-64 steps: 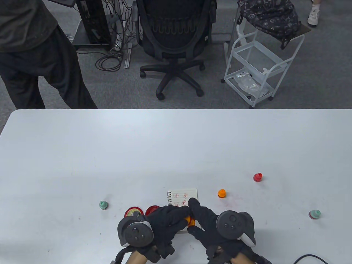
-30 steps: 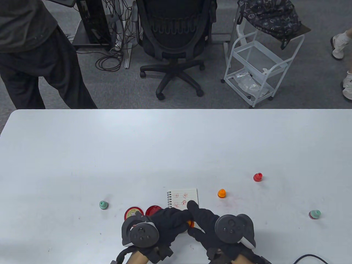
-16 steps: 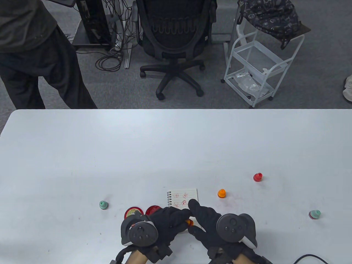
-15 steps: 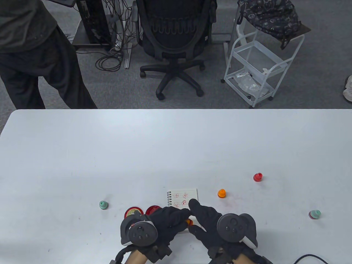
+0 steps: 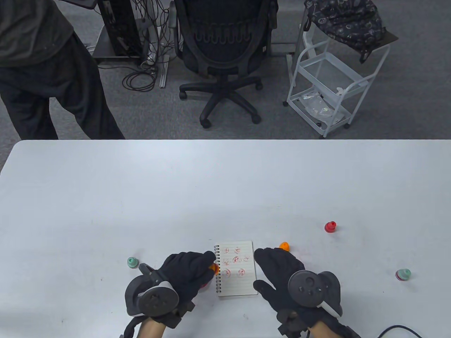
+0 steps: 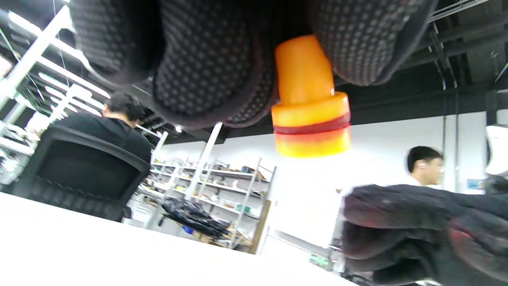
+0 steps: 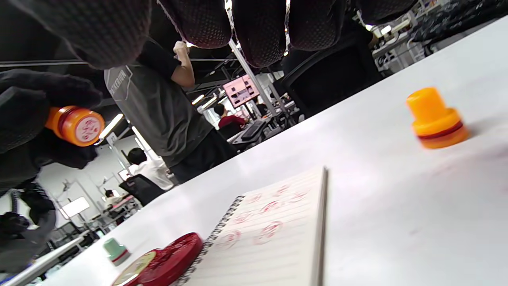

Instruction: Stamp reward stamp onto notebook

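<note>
Left of the notebook (image 5: 236, 267), beyond its spiral edge, sits a green stamp (image 5: 132, 262) on the surface (image 5: 225, 190), well apart from the page. Nearer the notebook, the left hand (image 5: 185, 271) pinches the orange stamp (image 6: 309, 107) by its narrow handle, the grip clamped on it between gloved fingers (image 6: 206, 59). The left wrist view shows its wide base hanging clear of the surface; the right wrist view shows the inked face (image 7: 86, 126) turned partly toward the notebook, so its long axis is tilted, not upright. From above, this stamp lies just beside the spiral binding, level with the printed marks. Judging by that, the coming move turns on a short shift rightward over the page and a righting of the face before pressing down; the left hand is the nearer one and already carries the tool.

Beside the spiral edge lies a red ink pad (image 7: 174, 258). Red stamp marks (image 5: 235, 260) fill the notebook's upper part, while its lower part is bare.

Right of the notebook, the right hand (image 5: 282, 274) hovers just off the page's edge, fingers apart and holding nothing. A second orange stamp (image 7: 436, 119) stands beyond its fingertips.
</note>
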Action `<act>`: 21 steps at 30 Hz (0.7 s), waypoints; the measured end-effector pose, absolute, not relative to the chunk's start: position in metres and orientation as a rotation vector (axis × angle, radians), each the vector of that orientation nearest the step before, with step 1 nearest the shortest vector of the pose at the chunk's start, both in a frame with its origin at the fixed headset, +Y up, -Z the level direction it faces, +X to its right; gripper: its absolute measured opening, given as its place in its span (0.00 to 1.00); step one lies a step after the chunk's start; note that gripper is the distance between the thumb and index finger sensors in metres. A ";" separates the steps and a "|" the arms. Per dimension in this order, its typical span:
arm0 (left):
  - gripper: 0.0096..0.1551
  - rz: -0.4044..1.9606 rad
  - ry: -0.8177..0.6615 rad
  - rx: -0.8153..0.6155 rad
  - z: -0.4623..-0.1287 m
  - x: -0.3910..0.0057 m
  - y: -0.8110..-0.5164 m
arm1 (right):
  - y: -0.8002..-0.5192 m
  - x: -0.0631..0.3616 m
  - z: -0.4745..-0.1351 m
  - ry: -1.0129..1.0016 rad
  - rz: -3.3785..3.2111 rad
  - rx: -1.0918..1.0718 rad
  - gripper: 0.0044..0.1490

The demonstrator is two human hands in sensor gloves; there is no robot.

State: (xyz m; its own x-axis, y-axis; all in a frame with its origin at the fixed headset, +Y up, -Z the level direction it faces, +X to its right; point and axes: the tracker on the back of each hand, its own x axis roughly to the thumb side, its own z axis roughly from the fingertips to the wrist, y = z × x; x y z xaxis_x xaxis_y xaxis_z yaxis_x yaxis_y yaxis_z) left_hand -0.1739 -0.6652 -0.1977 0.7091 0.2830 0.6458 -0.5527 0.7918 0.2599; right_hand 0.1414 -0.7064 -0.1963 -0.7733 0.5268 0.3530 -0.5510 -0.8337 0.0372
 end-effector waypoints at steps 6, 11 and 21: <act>0.25 0.333 -0.544 0.424 -0.207 -0.219 -0.665 | -0.707 0.152 -0.202 -0.097 2.618 0.437 0.47; 0.24 0.146 -0.360 0.424 -0.211 -0.274 -0.671 | -0.711 0.156 -0.206 -0.072 2.616 0.385 0.46; 0.25 0.064 -0.166 0.288 -0.216 -0.317 -0.695 | -0.716 0.151 -0.206 -0.061 2.668 0.380 0.42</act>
